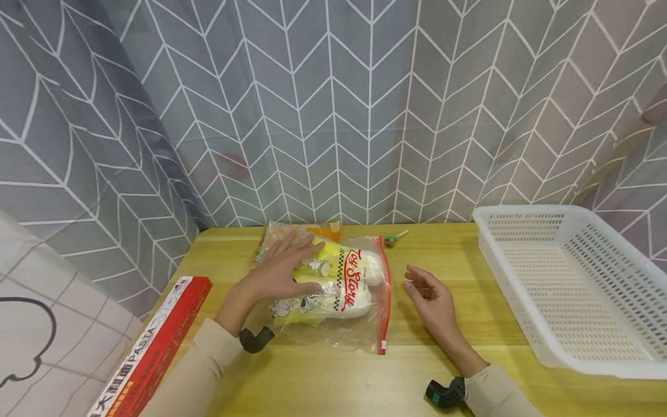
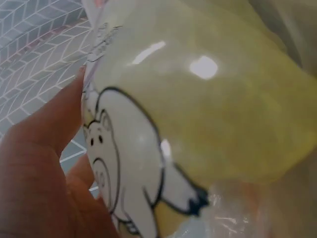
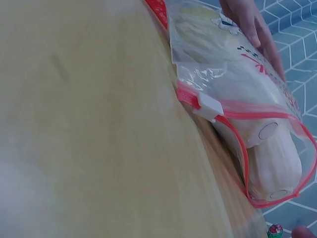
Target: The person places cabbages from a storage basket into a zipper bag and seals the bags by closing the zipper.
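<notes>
A clear zip bag [image 1: 339, 278] with yellow Toy Story print lies on the table, its red zip edge [image 1: 386, 289] facing right. Its mouth gapes in the right wrist view, showing the rounded ends of two white bottle-like things [image 3: 275, 163] inside. A white slider [image 3: 209, 106] sits at the zip's near end. My left hand [image 1: 276, 269] rests on the bag's left part with fingers spread. Close up in the left wrist view, a printed pig [image 2: 131, 158] shows beside that hand. My right hand [image 1: 432, 304] hovers right of the zip edge, fingers loosely bent, holding nothing.
Behind the bag lies an orange-and-clear packet [image 1: 325, 230], partly covered. A lollipop [image 1: 391, 240] lies past the bag's far right corner. On the left is a long red pasta box [image 1: 161, 341]; a white plastic basket [image 1: 521, 313] stands right. A patterned curtain [image 1: 354, 116] hangs behind.
</notes>
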The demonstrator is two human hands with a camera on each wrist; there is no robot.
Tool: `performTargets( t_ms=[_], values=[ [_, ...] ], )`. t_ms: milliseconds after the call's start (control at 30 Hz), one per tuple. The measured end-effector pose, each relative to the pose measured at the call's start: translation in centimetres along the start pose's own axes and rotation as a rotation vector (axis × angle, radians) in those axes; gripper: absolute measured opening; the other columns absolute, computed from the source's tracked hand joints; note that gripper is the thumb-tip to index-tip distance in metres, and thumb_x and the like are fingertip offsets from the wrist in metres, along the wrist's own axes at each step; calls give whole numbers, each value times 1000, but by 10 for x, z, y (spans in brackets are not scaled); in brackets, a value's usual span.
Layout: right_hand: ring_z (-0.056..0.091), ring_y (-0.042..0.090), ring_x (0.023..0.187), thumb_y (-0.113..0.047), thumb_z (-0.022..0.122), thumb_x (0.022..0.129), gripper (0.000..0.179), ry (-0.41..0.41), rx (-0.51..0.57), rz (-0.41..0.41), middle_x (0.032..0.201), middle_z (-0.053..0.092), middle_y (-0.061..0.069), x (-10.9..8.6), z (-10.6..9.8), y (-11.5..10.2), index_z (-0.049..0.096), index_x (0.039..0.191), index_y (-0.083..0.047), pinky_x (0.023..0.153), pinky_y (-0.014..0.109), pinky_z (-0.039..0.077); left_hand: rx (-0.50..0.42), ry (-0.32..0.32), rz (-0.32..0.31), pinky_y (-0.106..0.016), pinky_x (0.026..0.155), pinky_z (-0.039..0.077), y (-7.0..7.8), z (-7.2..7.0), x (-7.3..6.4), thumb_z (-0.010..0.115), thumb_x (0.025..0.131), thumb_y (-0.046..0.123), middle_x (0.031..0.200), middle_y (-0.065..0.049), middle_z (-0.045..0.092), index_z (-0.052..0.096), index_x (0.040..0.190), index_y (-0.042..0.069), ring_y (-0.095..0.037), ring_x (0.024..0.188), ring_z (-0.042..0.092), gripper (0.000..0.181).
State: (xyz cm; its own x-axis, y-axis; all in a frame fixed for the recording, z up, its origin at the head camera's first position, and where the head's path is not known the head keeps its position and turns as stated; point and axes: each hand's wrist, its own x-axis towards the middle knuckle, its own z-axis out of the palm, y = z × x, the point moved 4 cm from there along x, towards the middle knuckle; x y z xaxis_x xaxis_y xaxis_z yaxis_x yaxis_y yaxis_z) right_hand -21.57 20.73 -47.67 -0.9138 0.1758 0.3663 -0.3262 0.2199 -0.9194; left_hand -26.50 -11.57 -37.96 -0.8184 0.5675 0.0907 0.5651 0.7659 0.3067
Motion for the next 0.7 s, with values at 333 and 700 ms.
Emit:
performTargets(
  t_ms=[333,700],
  values=[
    [66,15,108,0,74,89,48,-166,-48,-172,125,69,18,-18,2,-12,63,135,-2,87,20,54,49,-12,-12,-68,123,-1,-3,10,-11,60,89,71,169,-3,28,29,160,34,-40,159,7,86],
    [61,17,120,-7,86,80,64,-273,-155,-268,137,64,7,-29,9,-23,62,139,-9,95,27,55,83,41,-66,-71,121,-2,-11,20,-24,53,91,74,167,-3,32,31,159,38,-44,157,11,80]
  ],
)
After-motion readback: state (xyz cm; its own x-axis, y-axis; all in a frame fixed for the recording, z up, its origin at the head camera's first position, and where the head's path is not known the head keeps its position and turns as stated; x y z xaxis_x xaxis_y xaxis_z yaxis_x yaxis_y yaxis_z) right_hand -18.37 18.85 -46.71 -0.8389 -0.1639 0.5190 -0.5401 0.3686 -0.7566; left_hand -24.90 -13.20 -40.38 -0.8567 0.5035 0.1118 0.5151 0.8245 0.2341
